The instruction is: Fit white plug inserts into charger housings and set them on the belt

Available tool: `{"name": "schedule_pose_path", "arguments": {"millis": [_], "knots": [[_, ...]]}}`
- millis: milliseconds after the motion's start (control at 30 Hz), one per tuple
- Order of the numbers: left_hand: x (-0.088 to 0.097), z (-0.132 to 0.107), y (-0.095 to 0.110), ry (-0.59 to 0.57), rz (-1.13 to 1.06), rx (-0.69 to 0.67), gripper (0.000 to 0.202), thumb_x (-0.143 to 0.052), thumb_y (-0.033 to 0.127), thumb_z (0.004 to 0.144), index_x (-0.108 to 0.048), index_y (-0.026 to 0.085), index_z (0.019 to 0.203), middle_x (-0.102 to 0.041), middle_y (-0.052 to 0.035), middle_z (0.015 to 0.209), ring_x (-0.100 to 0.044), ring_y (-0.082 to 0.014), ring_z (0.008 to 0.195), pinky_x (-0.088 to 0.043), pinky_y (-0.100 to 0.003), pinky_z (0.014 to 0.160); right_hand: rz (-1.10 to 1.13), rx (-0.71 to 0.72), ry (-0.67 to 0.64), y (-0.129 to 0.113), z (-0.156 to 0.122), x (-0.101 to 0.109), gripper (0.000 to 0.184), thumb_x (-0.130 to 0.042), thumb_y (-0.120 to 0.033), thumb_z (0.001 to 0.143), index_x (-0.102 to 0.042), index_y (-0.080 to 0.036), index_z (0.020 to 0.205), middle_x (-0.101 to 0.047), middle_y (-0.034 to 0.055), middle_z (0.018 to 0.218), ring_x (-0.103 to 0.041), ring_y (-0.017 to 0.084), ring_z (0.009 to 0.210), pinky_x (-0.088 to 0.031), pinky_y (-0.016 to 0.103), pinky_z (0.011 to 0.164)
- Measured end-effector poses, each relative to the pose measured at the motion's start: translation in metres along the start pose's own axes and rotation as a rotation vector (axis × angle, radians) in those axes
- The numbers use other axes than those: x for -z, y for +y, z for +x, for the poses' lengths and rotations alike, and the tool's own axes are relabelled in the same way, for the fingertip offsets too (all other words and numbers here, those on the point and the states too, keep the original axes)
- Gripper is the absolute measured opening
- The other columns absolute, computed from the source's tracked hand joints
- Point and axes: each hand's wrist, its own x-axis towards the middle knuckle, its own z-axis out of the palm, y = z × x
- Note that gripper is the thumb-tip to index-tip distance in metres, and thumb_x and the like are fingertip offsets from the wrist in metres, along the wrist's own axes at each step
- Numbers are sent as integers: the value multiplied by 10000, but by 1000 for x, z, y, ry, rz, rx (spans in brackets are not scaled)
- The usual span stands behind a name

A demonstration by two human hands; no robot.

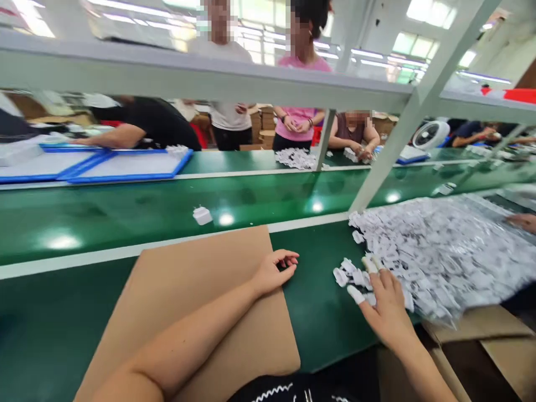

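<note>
My left hand [273,272] rests at the right edge of a brown cardboard sheet [209,296], fingers loosely bent, thumb apart, nothing visible in it. White covers sit on some fingertips of my right hand [387,298], which reaches with spread fingers over a few loose white plastic parts [341,276]. Whether a fingertip presses on one of them I cannot tell. Beside that hand, a large heap of similar white parts [439,251] lies on and under clear plastic film. The green work surface [318,312] shows between my two hands.
One white part [202,215] lies on the green conveyor belt [125,212] ahead. A slanted grey post [385,156] and a shelf beam [188,78] cross in front. Several people work opposite, near blue-edged trays [125,166]. Another person's hand [523,221] touches the film at right. Cardboard boxes [481,340] stand below.
</note>
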Motion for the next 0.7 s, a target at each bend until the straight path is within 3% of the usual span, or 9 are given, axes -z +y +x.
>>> {"name": "schedule_pose_path", "arguments": {"millis": [100,233,333,467,567,633,700], "knots": [[1,-1,-2,3,14,17,264,-681,245,833,-765,193,1078,-756,-70,941,-650,-151,782,-523,-300,733,-337,-167,107,25,-37,-7,765,-555,-590,933,-453,-109,1520,-317,283,1627,-206,568,1501,-236,807,1131],[2,0,-4,-19,25,28,248,-683,270,846,-767,204,1070,-758,-61,941,-651,-152,782,-524,-298,722,-339,-188,122,29,-46,-31,875,-529,-628,945,-305,-66,1576,-329,308,1608,-187,535,1506,-267,763,1148],[3,-1,-4,-26,32,25,247,-677,282,854,-761,203,1073,-758,-60,935,-653,-154,774,-527,-297,705,-243,-120,73,20,-35,-43,852,-499,-627,965,-276,-95,1591,-375,267,1580,-226,477,1507,-291,688,1183],[5,-2,-7,-41,64,13,252,-660,294,878,-742,210,1102,-756,-69,966,-662,-170,797,-544,-321,721,-140,-87,42,24,-14,-40,678,-424,-530,1008,-354,-130,1551,-442,227,1517,-359,399,1441,-356,587,1177],[7,0,-7,-32,157,-64,320,-698,299,854,-721,230,1166,-737,-93,1134,-678,-237,1031,-563,-415,909,-216,-147,106,48,8,-28,601,-381,-435,1005,-428,-46,1461,-498,289,1425,-409,411,1385,-348,599,1160],[7,1,-5,-32,217,-120,434,-740,299,820,-687,245,1248,-683,-106,1301,-614,-284,1228,-494,-506,1087,-323,-215,129,67,26,-21,617,-420,-437,977,-449,10,1402,-483,345,1412,-356,459,1419,-313,632,1159],[7,3,-4,-58,239,-142,529,-756,295,808,-642,248,1322,-627,-117,1396,-555,-304,1321,-425,-553,1173,-437,-285,128,83,45,-16,629,-476,-431,942,-469,41,1356,-450,382,1426,-289,502,1457,-277,641,1169]]}}
